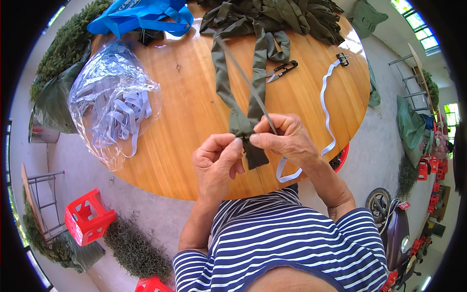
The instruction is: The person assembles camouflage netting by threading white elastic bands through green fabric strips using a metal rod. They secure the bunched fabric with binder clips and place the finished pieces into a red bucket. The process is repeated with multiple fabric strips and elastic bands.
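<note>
An olive-green fabric strip [239,121] reaches from the far pile of cloth down to my hands near the table's front edge. My left hand [216,158] is closed, pinching the strip's near end between thumb and fingertips. Close beside it, my right hand [289,138] is closed too, thumb and forefinger at the same end of the strip. A long, thin grey rod [245,82] slants from the far cloth into my right fingers. White elastic band [324,97] winds from a small black clip [343,59] to a loop beneath my right hand.
Thread snips [282,71] lie right of the strip on the round wooden table [180,112]. A clear plastic bag [114,102] of white elastic sits left, a blue bag [141,18] behind it. Olive cloth [287,19] is heaped at the back. A red stool [90,216] stands lower left.
</note>
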A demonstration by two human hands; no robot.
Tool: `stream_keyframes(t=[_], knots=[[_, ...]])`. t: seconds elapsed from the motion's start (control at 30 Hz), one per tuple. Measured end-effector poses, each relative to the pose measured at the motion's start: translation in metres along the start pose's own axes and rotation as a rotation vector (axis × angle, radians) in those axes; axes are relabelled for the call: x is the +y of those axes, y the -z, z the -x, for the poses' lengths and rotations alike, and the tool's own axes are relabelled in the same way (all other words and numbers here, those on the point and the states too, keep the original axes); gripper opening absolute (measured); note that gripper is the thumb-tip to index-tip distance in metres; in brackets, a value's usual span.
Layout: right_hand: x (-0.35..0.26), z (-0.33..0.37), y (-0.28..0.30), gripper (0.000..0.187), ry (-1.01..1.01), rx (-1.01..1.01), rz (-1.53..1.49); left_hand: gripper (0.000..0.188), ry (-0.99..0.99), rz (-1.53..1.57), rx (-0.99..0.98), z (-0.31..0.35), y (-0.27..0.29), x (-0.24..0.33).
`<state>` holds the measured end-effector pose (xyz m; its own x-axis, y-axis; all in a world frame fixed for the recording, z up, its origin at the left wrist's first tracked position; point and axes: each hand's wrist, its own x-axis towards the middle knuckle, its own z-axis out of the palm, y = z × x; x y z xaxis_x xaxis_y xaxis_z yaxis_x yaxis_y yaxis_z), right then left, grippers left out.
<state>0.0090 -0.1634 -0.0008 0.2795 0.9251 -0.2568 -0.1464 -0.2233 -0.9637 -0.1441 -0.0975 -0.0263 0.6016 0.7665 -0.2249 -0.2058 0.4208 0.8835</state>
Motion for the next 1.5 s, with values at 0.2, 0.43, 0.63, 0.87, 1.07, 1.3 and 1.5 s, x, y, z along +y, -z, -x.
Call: stream_keyframes(t=[0.2,0.43,0.63,0.87,1.07,1.3,1.5], knots=[[-0.003,0.000,-0.003,0.017,-0.051,0.057,0.133,0.013,-0.125,0.153,0.092,-0.003,-0.008,-0.015],[-0.036,0.053,0.017,0.031,-0.097,-0.146,0.399,0.014,-0.172,0.162,0.182,-0.012,0.001,-0.004],[-0.019,0.071,0.026,0.037,0.136,-0.211,0.672,0.015,-0.210,0.142,0.179,-0.013,-0.005,-0.003],[-0.021,0.074,0.035,0.037,0.135,-0.249,0.748,0.015,-0.209,0.026,0.192,-0.010,-0.007,-0.006],[-0.031,0.072,0.019,0.037,-0.100,-0.249,0.549,0.013,-0.375,-0.216,0.350,-0.006,-0.006,-0.015],[-0.029,0.068,0.013,0.037,-0.144,-0.284,0.415,0.010,-0.548,-0.439,0.415,-0.002,0.007,-0.023],[-0.025,0.058,0.006,0.037,-0.139,-0.254,0.286,0.009,-0.869,-0.684,0.242,0.004,0.004,-0.031]])
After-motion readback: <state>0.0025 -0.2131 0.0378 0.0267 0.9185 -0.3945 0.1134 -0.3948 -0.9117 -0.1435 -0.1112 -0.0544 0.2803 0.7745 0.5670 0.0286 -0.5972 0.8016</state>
